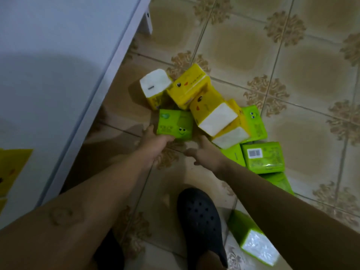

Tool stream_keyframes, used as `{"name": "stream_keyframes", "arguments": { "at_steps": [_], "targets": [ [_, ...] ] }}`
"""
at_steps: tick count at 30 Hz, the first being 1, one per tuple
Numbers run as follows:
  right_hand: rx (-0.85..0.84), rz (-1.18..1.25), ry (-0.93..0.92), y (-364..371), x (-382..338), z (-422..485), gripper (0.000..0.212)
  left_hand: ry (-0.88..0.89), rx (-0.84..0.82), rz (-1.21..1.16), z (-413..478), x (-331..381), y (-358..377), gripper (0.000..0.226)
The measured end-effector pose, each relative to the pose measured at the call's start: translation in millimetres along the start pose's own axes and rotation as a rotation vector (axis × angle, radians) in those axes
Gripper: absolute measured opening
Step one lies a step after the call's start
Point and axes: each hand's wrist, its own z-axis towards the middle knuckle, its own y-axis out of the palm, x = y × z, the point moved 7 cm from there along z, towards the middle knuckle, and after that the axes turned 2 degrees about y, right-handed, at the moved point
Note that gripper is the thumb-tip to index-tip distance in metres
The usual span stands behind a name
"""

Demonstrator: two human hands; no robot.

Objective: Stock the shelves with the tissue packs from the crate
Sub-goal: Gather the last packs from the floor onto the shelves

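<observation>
Closest to the camera, a black shoe with holes (pixel 200 221) stands on the floor (pixel 292 55). Just to its right, one green pack (pixel 253 244) lies alone on the tiles, with its shiny end facing up.

Two bare arms reach forward and down. The left hand (pixel 155 141) holds the near edge of a green pack with a frog face (pixel 175 125). The thumb is up on the pack's left side, and the other fingers are curled under it, so I cannot see them well. The right hand (pixel 206 152) holds nothing. Its fingers are loose and a little spread, close to the packs.

The pile of tissue packs (pixel 212 112) sits on the floor, right past the hands. Yellow packs with little faces lean on each other in the middle, and some show white paper ends. More green packs lie on the right side, and one has a barcode label (pixel 254 152) on top.

The floor has tan tiles with grey lines between them. Brown flower shapes sit where the tile corners meet. The room looks dim.

On the left is a big white shelf (pixel 58 55), with one leg showing far back. A yellow pack (pixel 11 168) rests on it at the picture's left edge.
</observation>
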Motion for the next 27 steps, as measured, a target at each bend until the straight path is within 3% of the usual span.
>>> {"name": "stream_keyframes", "arguments": {
  "at_steps": [1,2,5,9,15,19,24,27],
  "targets": [
    [-0.004,0.063,0.002,3.8,-2.7,8.4,0.042,-0.033,-0.03,-0.041,12.3,-6.6,2.7,0.089],
    [-0.013,0.126,0.022,7.9,-3.7,15.9,0.042,-0.063,-0.063,-0.082,6.8,-1.6,5.7,0.087],
    [0.002,0.253,0.124,16.3,6.0,31.7,0.055,-0.081,-0.073,-0.158,-11.1,12.0,6.3,0.043],
    [-0.014,0.288,0.146,22.8,10.2,15.8,0.035,-0.093,0.023,-0.24,-27.6,1.3,-7.3,0.018],
    [-0.055,0.325,0.07,26.0,-22.1,-49.0,0.037,-0.076,0.14,-0.454,-96.8,20.0,-42.2,0.022],
    [0.003,0.284,0.004,9.0,-62.8,-111.0,0.012,0.039,0.148,-0.52,-168.8,55.2,-72.1,0.02],
    [0.026,0.249,-0.124,-5.9,-128.9,-204.7,0.021,0.218,0.157,-0.54,-274.3,105.1,-102.4,0.009],
    [0.016,0.254,-0.17,-9.2,-161.4,-263.3,0.024,0.313,0.136,-0.535,-337.1,130.7,-118.7,0.016]
  ]
}}
